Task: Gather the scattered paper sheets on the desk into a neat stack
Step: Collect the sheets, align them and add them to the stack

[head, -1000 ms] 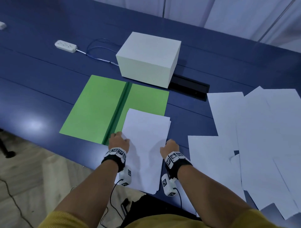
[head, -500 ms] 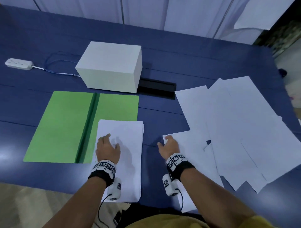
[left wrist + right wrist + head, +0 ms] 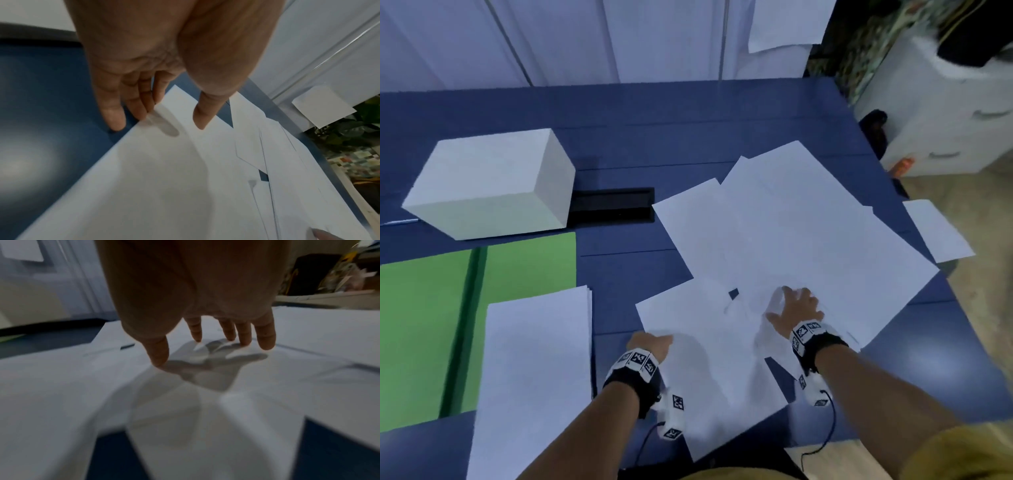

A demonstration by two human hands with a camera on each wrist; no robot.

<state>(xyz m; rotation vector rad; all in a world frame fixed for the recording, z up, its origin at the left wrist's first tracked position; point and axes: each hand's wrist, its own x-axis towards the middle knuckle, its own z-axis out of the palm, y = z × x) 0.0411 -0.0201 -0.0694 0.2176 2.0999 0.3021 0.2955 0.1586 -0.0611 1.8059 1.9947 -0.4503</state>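
Forearms in mustard-yellow sleeves reach in from the near edge of the dark blue desk (image 3: 640, 137), each wrist wearing a black band with white marker tags. Nearest on the left lies the neat stack of white paper sheets (image 3: 534, 377), its near end hanging past the desk edge and its far left part overlapping the open green folder (image 3: 424, 325) that lies flat beside it. Just right of that stack, the left hand (image 3: 650, 346) sits at the left edge of the nearest loose white sheet (image 3: 705, 342); the left wrist view shows its fingers (image 3: 115, 116) extended down at the sheet's edge and the thumb poised above the paper, so the hand is relaxed and clasps nothing. Further right, the right hand (image 3: 796, 308) is spread with straight fingers (image 3: 265, 337) whose tips press down on the scattered white paper sheets (image 3: 791, 222), again with nothing clenched. Those sheets overlap in a loose fan across the right half of the desk, reaching towards its right edge, where one smaller white sheet (image 3: 936, 229) juts out over the floor. Beyond the folder stands a white rectangular box (image 3: 489, 185), with a black slot-shaped cable tray (image 3: 613, 205) in the desk just to its right. Pale panelled walls close the far side.
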